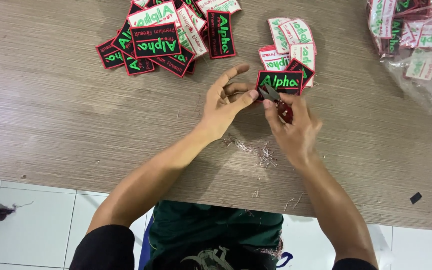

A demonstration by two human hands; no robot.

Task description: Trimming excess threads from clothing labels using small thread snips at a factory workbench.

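Observation:
My left hand (224,102) pinches the left end of a black rectangular patch (281,80) with a red border and green embroidered lettering, held just above the wooden table (51,110). My right hand (291,122) grips a small red-handled thread snipper (277,102), its metal blades pointing at the patch's lower left edge. Beneath and behind the held patch lies a small stack of patches (291,47), some face down showing white backs.
A large heap of the same patches (168,35) lies at the top centre. A clear plastic bag of patches (416,40) sits at the top right. Cut thread scraps (256,150) litter the table below my hands. White floor tiles (31,225) show beyond the table's near edge.

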